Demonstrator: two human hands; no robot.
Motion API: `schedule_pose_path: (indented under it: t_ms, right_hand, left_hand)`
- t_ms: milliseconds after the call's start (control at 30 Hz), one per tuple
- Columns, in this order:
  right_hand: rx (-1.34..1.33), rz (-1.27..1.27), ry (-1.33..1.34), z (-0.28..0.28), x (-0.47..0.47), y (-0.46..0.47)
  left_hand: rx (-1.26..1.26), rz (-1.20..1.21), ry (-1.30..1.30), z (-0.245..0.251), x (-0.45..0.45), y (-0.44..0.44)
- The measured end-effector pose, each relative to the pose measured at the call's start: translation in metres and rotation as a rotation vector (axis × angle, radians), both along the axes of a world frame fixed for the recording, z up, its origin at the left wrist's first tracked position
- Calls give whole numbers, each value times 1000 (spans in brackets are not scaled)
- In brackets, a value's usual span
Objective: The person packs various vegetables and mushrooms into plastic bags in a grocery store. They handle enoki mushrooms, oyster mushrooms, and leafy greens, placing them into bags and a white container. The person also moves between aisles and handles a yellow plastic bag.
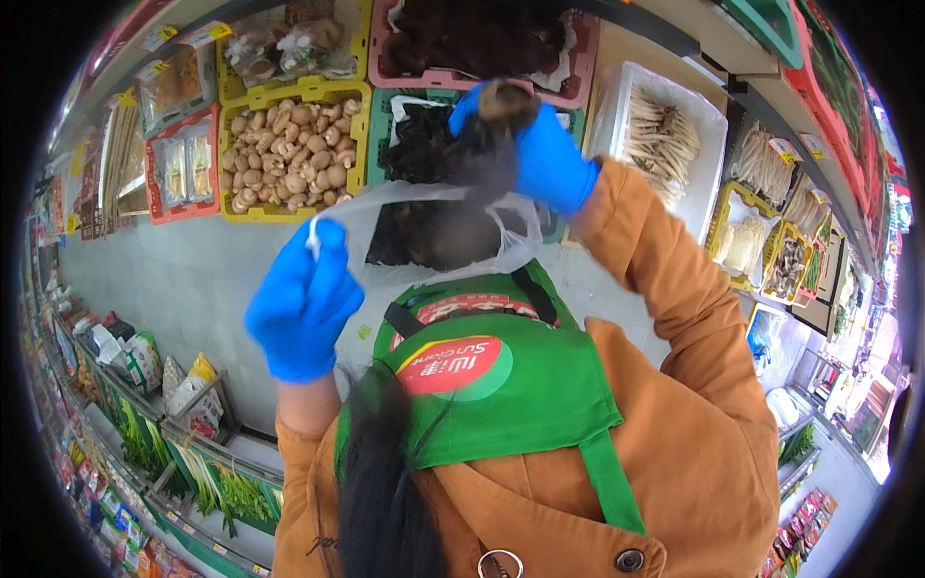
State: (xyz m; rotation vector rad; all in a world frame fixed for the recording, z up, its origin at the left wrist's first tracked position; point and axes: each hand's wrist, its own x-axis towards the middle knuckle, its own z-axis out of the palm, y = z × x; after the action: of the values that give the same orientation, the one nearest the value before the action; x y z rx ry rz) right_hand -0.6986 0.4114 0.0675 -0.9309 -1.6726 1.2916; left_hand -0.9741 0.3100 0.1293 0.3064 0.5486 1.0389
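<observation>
My left hand (303, 307), in a blue glove, pinches the edge of a clear plastic bag (401, 193). The bag's mouth spreads wide above my green apron (520, 419). Dark pieces that look like wood ear fungus (433, 235) show within its outline. Over the far rim, my gloved right hand (556, 159) grips a blurred clump of dark brown fungus (506, 108), part of which hangs towards the bag. Behind that hand, a green crate (379, 137) holds more black fungus (419, 148), partly hidden by my hand and the clump.
Left of the green crate is a yellow crate (227, 206) of shiitake mushrooms (296, 152). A pink crate (376, 58) of dark fungus stands behind. To the right, a white foam box (712, 144) holds long pale mushrooms (661, 144). Vegetable shelves (209, 455) run along the lower left.
</observation>
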Motion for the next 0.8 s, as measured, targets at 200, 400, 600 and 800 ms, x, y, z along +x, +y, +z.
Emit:
schedule_pose_path:
  t_ms: [200, 400, 600, 800]
  right_hand:
    - [326, 149, -602, -140, 57, 50]
    - [-82, 270, -633, -193, 108, 69]
    - [-103, -320, -843, -207, 147, 18]
    - [-469, -248, -899, -222, 76, -67]
  left_hand:
    - [412, -247, -43, 44, -66, -49]
    - [383, 140, 204, 72, -91, -89]
    - [341, 237, 372, 50, -110, -116]
    - [191, 459, 489, 55, -130, -129]
